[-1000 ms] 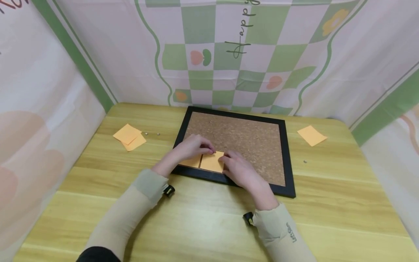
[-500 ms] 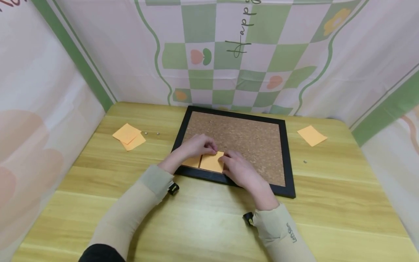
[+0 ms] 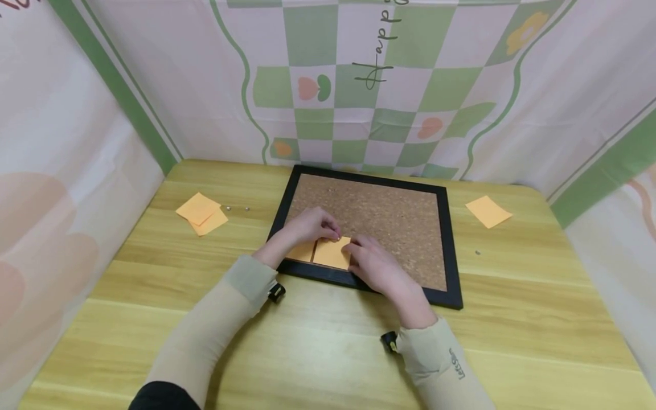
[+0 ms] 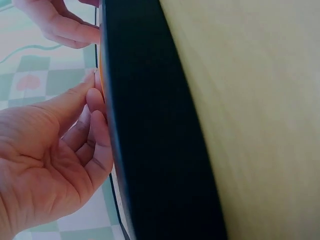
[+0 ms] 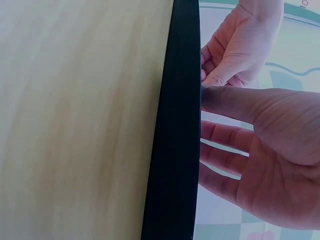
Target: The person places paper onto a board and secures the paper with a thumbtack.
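A cork board (image 3: 394, 222) in a black frame lies on the table. Along its front edge are two orange sticky notes side by side; the left one (image 3: 302, 251) is partly under my left wrist. At the top edge of the right note (image 3: 332, 254), my left hand (image 3: 310, 225) pinches a tiny thumbtack between thumb and forefinger, mostly hidden by the fingertips. In the left wrist view that thumb (image 4: 80, 92) meets the forefinger close over the board. My right hand (image 3: 376, 263) rests its extended fingers on the right edge of the same note.
Two overlapping orange notes (image 3: 201, 213) lie at the left, with two small silver thumbtacks (image 3: 228, 208) beside them. Another note (image 3: 488, 212) and a single tack (image 3: 478, 252) are at the right. A patterned cloth (image 3: 359, 125) hangs behind the table.
My left wrist and forearm have swung slightly to the right, while the left fingertips stay at the note's top edge. The right hand has not moved.
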A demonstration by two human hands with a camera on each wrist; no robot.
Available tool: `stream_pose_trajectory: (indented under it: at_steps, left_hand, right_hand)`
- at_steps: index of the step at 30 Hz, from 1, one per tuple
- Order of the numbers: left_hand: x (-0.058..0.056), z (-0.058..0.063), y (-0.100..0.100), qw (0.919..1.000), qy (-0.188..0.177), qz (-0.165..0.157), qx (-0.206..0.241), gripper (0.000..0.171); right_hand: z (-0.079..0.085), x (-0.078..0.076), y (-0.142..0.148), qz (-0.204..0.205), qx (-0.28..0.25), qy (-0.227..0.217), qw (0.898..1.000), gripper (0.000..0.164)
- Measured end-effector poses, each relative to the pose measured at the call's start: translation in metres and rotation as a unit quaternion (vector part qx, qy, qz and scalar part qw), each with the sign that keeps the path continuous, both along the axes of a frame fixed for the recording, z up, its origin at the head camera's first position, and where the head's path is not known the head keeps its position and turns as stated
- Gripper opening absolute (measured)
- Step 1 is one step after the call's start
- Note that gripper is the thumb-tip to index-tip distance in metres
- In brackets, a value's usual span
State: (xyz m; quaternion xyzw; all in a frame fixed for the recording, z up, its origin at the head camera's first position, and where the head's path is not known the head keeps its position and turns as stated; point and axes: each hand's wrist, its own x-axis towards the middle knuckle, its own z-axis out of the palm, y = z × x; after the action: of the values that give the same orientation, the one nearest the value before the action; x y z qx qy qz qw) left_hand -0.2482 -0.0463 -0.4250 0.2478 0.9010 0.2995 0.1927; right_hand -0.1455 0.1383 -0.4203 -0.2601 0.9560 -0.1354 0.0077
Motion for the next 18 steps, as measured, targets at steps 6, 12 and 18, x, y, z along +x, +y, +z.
stream_pose_trajectory:
  at_steps: [6,12,18]
  left_hand:
    - [0.0006,0.0018,0.0010,0.9998,-0.013,0.012,-0.006,0.011]
    - [0.0006,0.0035,0.0010,0.9997,-0.023,0.011,-0.004,0.011]
    - [0.0005,0.0032,0.0002,0.9997,-0.022,0.004,0.007,0.011]
  right_hand:
    - [-0.0010,-0.0007,0.0006,-0.001,0.003,0.001,1.000,0.029]
    - [-0.0004,-0.0007,0.0007,-0.002,0.007,-0.004,1.000,0.029]
    - [-0.0014,-0.0012,0.0009,-0.003,0.004,-0.002,1.000,0.029]
